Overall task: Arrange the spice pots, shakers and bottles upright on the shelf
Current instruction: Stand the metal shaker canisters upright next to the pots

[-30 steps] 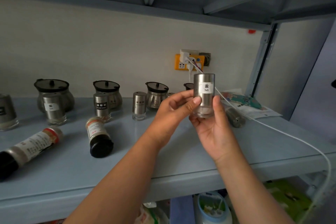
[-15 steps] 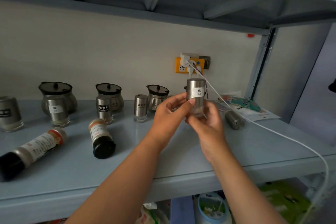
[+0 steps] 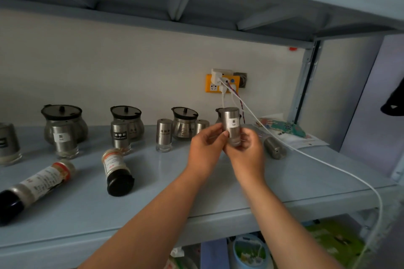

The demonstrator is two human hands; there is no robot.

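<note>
I hold a steel salt shaker (image 3: 231,121) upright above the blue shelf (image 3: 196,181), my left hand (image 3: 206,149) and my right hand (image 3: 247,155) both gripping its glass base. Three lidded spice pots (image 3: 63,120) (image 3: 126,119) (image 3: 184,121) stand at the back, a fourth mostly hidden behind the held shaker. Upright steel shakers (image 3: 64,141) (image 3: 120,137) (image 3: 164,134) stand before them. Two labelled bottles with black caps (image 3: 117,170) (image 3: 37,183) lie on their sides at the left. Another steel shaker (image 3: 274,147) lies on its side right of my hands.
A yellow wall socket (image 3: 220,83) with plugs feeds a white cable (image 3: 328,166) that runs across the right of the shelf and over its front edge. A printed packet (image 3: 288,131) lies at the back right. A large steel jar (image 3: 7,144) stands at far left.
Both hands have carried the salt shaker away from me and lower, toward the back of the shelf near the rightmost pot.
</note>
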